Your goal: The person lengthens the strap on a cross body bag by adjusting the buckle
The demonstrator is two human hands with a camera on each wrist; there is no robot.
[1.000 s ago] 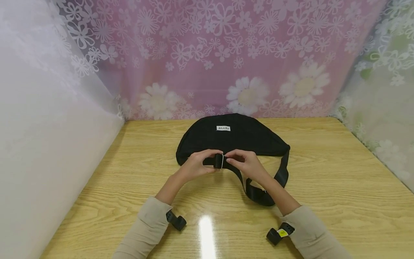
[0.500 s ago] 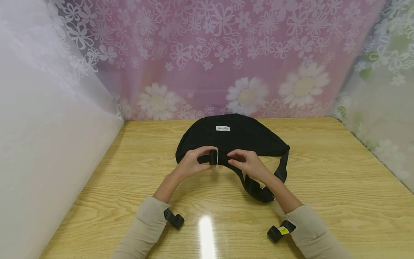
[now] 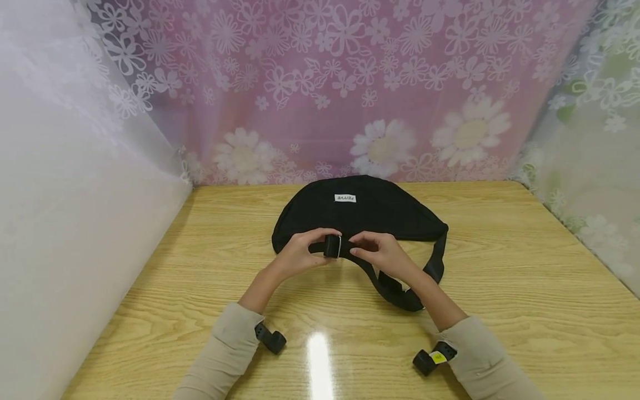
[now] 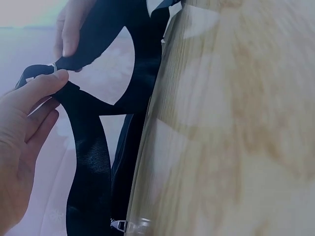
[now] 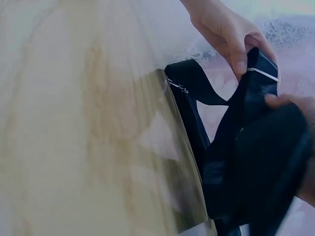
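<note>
A black waist bag [image 3: 360, 214] with a white label [image 3: 345, 198] lies flat near the back of the table. My left hand [image 3: 294, 255] grips the bag's black strap [image 3: 395, 295] by its edges, thumb and fingers at the metal slider buckle [image 3: 340, 246]. Just right of the buckle, my right hand [image 3: 384, 253] pinches the webbing between thumb and fingertips. Seen from the left wrist, the strap hangs in loops below the slider [image 4: 54, 68]. A dark fold of webbing covers much of my right hand [image 5: 305, 110] in the right wrist view.
Wood-grain table [image 3: 175, 300] spreads around the bag. A pink floral curtain [image 3: 320, 100] stands behind it, with a pale sheet [image 3: 85, 183] on the left and a floral one [image 3: 595, 183] on the right. Black wrist cameras [image 3: 272, 340] hang at both cuffs.
My left hand and the slider shift left, then partway back toward the right hand, which stays nearly in place. The strap loop at the right has risen slightly.
</note>
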